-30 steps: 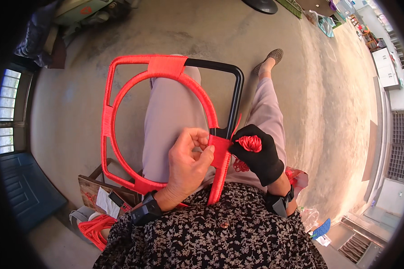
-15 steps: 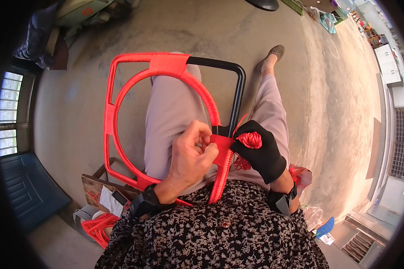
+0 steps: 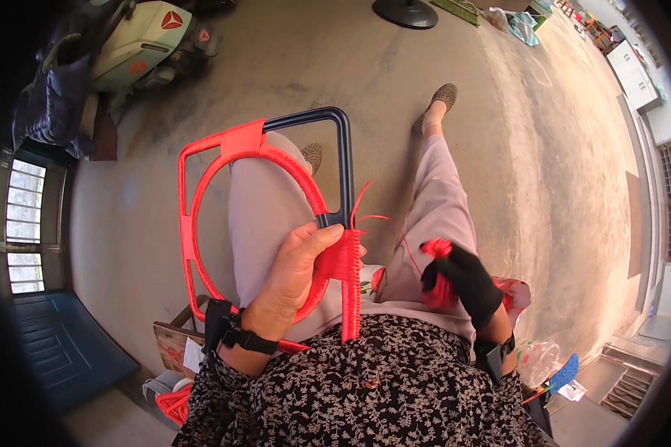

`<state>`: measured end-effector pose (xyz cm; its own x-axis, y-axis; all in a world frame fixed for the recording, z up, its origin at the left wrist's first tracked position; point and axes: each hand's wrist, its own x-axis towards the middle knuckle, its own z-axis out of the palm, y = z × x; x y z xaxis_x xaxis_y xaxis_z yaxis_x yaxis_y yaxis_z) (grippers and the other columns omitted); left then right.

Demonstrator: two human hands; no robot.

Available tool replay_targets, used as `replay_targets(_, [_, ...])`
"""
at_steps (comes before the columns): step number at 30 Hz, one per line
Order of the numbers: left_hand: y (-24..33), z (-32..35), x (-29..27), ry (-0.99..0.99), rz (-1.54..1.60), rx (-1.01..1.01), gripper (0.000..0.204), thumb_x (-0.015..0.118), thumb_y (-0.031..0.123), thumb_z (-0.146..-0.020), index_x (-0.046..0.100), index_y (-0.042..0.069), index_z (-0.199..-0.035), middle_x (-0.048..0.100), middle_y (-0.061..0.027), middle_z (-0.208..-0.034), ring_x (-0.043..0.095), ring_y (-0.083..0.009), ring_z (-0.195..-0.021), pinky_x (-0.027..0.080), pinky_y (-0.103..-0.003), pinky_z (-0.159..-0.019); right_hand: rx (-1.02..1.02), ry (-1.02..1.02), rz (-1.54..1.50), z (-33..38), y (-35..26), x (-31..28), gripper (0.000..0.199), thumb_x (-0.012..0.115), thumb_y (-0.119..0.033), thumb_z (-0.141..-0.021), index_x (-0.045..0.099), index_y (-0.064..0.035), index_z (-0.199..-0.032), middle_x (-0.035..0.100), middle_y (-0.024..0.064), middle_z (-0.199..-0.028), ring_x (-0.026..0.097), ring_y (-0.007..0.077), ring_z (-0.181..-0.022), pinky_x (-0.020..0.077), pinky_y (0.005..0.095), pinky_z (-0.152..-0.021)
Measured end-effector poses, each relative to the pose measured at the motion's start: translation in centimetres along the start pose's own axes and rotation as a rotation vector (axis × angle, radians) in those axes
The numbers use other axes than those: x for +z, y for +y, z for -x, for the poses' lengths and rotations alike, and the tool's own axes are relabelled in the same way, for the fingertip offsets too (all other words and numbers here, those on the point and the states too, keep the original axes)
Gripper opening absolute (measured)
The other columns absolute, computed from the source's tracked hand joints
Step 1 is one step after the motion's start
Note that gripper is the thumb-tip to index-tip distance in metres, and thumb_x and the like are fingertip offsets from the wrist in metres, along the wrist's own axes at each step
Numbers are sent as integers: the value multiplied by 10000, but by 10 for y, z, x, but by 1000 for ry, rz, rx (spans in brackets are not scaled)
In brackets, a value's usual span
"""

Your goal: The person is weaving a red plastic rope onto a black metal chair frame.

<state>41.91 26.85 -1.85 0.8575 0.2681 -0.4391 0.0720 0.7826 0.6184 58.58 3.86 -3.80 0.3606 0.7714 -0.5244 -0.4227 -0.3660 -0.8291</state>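
Observation:
A black tubular frame (image 3: 244,139), an angular outer loop with a round ring inside, rests over my lap, mostly wrapped in red cord. Its far right corner is bare black tube (image 3: 344,156). My left hand (image 3: 294,272) is closed around the wrapped joint between ring and right side, thumb on top. To the right, apart from the frame, my right hand (image 3: 466,287) in a black glove grips a bundle of red cord (image 3: 438,249), slightly blurred. A thin red strand (image 3: 375,217) trails from the frame toward that bundle, and a loose end stands up near the joint.
A wooden stool (image 3: 173,350) is at lower left, beside more red cord (image 3: 174,406). A clear plastic bag (image 3: 537,361) and a blue flat object (image 3: 564,372) lie at lower right. A scooter (image 3: 142,45) stands far left, a round black base (image 3: 405,13) at the far side.
My right hand has drawn away from the frame to the right with the cord bundle. My left hand went from pinching at the joint to gripping around it, and the frame has tilted.

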Motion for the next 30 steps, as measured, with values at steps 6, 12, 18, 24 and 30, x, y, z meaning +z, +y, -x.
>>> replay_targets(6, [-1,-5,9,0,-101,-32,193,607,176,-896,604,2,-979,675,-128,-843,661,-168,-730,537,-280,-697,-112,-151,480,-11,5,42,352,646,-230,-822,579,-41,-1112,652,125,-912,632,203,-831,487,329,-753])
replay_targets(12, [4,-8,6,170,-250,9,171,640,171,-842,613,37,-943,645,-48,-787,613,-131,-656,494,-242,-636,-218,-70,483,-8,14,23,389,644,-248,-844,564,-13,-1144,655,160,-968,634,250,-890,477,343,-805])
replay_targets(18, [3,-22,-15,128,-193,121,178,596,167,-875,555,26,-975,590,-70,-735,541,-131,-533,460,-219,-473,-127,543,-139,25,41,-31,358,656,-206,-843,592,-6,-1133,646,67,-962,592,126,-844,470,285,-788])
replay_targets(24, [3,-16,1,240,-323,94,166,648,154,-831,561,54,-931,574,-16,-699,541,-99,-563,456,-205,-525,-212,510,-262,30,53,-47,352,607,-181,-875,530,-18,-1177,625,58,-1047,576,107,-949,454,238,-833])
replay_targets(30, [-17,-31,32,128,-34,67,411,414,352,-978,541,-24,-1088,623,-193,-1023,635,-268,-883,528,-363,-799,-347,-57,547,22,22,-8,365,685,-184,-809,599,-58,-1140,651,93,-1034,634,215,-936,485,316,-854])
